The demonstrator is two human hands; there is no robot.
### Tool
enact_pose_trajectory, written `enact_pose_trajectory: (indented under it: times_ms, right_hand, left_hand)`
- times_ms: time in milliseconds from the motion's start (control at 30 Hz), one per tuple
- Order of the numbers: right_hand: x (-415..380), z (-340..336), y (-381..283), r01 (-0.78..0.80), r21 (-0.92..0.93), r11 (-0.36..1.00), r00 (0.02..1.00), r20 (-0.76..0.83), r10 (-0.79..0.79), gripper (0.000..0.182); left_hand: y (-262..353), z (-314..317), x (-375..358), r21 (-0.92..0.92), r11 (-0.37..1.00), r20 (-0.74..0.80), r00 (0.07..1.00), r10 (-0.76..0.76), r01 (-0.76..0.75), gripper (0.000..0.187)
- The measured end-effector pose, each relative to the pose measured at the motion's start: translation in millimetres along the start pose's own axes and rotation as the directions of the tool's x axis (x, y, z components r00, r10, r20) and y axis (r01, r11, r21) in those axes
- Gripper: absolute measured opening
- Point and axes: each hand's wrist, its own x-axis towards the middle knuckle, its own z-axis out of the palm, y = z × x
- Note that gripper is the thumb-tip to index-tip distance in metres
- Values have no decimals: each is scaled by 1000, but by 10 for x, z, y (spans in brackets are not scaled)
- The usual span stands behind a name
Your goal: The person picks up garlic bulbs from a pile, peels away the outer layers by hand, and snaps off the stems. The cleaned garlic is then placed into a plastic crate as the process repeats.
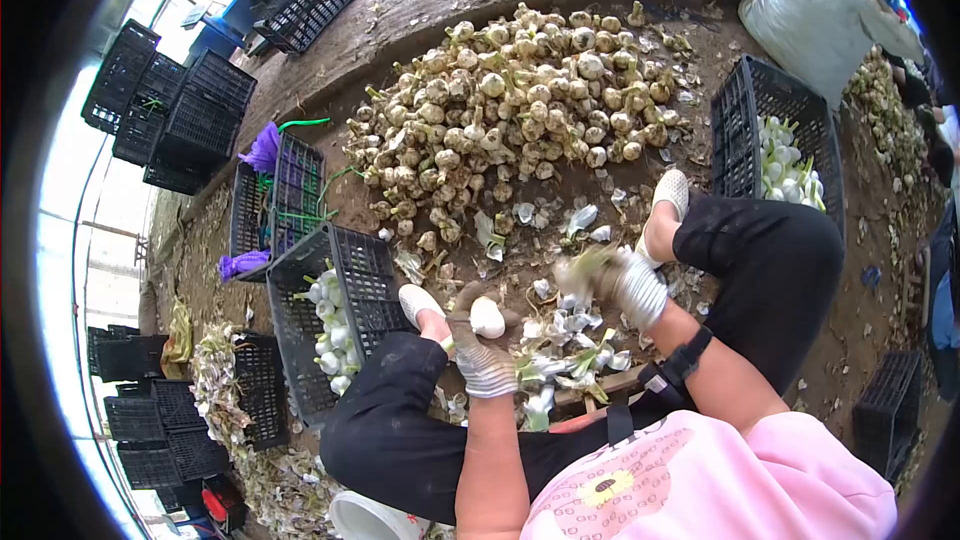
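Note:
My left hand (485, 345), in a soiled white knit glove, is closed around a clean white garlic bulb (487, 318) between my knees. My right hand (610, 280), gloved too, is smeared by motion to the right of it. Its fingers blur into something brownish green, and I cannot make out whether it grips anything. Peeled skins and leaf scraps (565, 345) lie on the ground below both hands. Ahead of my feet rises a large heap of unpeeled garlic bulbs (520, 100) with dirt on them.
White garlic fills part of a black crate (305, 375) on my left and another crate (735, 130) on my right. A crate with purple net bags (265, 150) stands farther left. A white sack (810, 15) is at back right. A white bucket (365, 518) sits beside my left thigh.

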Motion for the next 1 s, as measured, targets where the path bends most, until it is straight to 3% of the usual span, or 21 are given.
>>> enact_pose_trajectory:
  times_ms: [33,100,133,167,233,267,300,367,400,500,633,667,767,800,833,900,933,1000]
  right_hand:
    - [-89,52,187,11,-333,943,1000,2,-11,34]
    - [-209,180,304,58,-666,744,982,172,77,50]
    - [-164,293,333,163,-551,818,971,234,-36,69]
    - [-202,366,303,64,-368,928,987,163,-3,69]
    - [-255,497,154,-116,-147,982,991,54,125,68]
    - [-194,407,252,11,-224,975,998,61,2,65]
    - [-179,376,214,21,-257,966,999,50,-8,61]
    - [-166,330,173,21,-320,947,1000,27,-13,55]
    - [-181,371,123,-23,-350,937,1000,-6,23,52]
    - [-147,376,198,-41,-289,956,999,-3,42,48]
    - [-169,402,142,-31,-541,841,999,-7,32,39]
    - [-171,382,158,-18,-551,834,999,18,34,37]
    - [-219,397,100,-46,-532,846,993,64,94,39]
    - [-220,306,145,18,-477,879,990,129,50,49]
    - [-213,293,174,19,-396,918,985,164,51,51]
    - [-223,279,186,17,-227,974,973,229,37,57]
    - [-252,307,214,-25,-35,999,975,220,32,56]
    - [-243,347,163,-106,-14,994,973,207,106,53]
  left_hand:
    - [32,-18,-3,18,1000,45,999,-7,6,59]
    - [-135,-35,6,153,969,138,975,172,-193,59]
    - [-184,39,-32,216,934,189,950,247,-286,59]
    - [-201,80,-145,335,927,168,979,114,-166,78]
    - [-202,97,-238,468,831,276,943,188,-302,77]
    - [-197,131,-226,513,769,342,913,225,-382,77]
    - [-193,171,-207,546,700,409,876,257,-460,76]
    - [-19,86,-151,678,617,367,911,187,-400,48]
    - [26,136,-121,719,402,459,821,338,-567,25]
    - [23,72,-81,792,71,562,770,303,-606,23]
    - [34,140,-93,762,-139,645,721,251,-633,12]
    - [4,123,-67,756,-124,649,712,266,-643,5]
    - [-90,13,4,793,126,544,786,294,-596,3]
    - [-93,-46,23,806,521,272,958,95,-281,6]
    - [-81,-107,64,609,787,164,986,1,-102,5]
    - [-51,-79,17,484,874,130,991,-13,-52,4]
    - [-54,-82,15,469,882,105,994,-11,-40,5]
    - [-50,-99,-2,439,898,45,999,-9,-12,5]
